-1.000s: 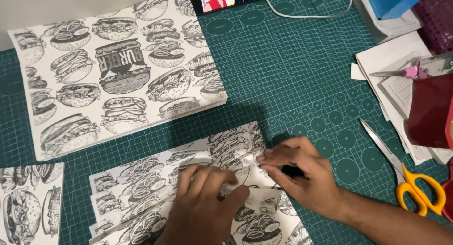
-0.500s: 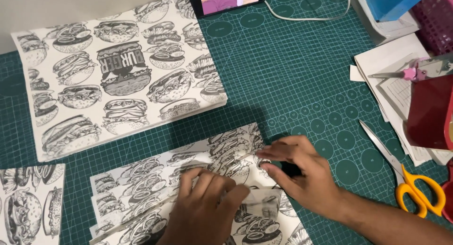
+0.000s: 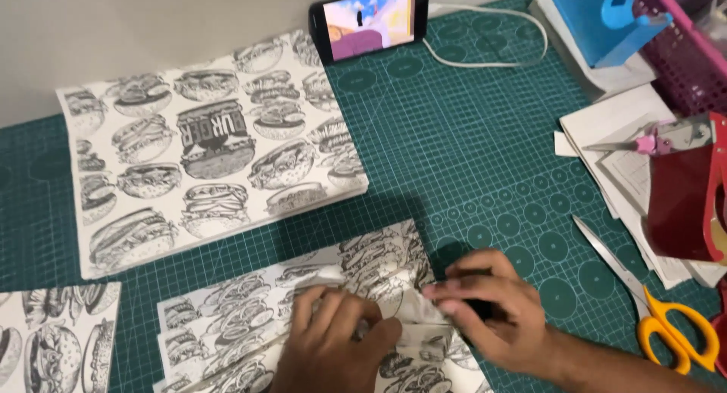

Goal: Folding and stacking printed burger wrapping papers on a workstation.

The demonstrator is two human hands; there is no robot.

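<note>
A: What is seen at the bottom centre of the frame?

B: A sheet of burger-printed paper (image 3: 356, 276) is laid flat on the green cutting mat (image 3: 469, 151), partly folded. It is pressed down by the left hand (image 3: 333, 347), whose fingers are held together and flat on the sheet. A raised white fold of the same paper is pinched by the fingertips of the right hand (image 3: 496, 310), just beside the left hand's fingertips.

A: Are the hands touching?

B: That cannot be told; they are very close, with the fold between them.

A: What is noted in the upper left?

B: A stack of the same printed sheets (image 3: 204, 147) is set at a slight angle, well apart from the hands. Another printed sheet (image 3: 53, 336) is cut off by the lower left edge.

A: And on the right side?

B: Scissors with yellow handles (image 3: 659, 310) are laid on the mat at the lower right, blades closed and pointed up-left. White papers (image 3: 621, 135) are spread at the right edge, with a red tape dispenser (image 3: 693, 188) on them. A blue object (image 3: 606, 18) and a pink basket (image 3: 685, 48) are seen in the upper right corner.

A: Top centre?

B: A phone (image 3: 371, 18) is propped on its side, screen lit, with a white cable (image 3: 492, 41) looped beside it.
</note>
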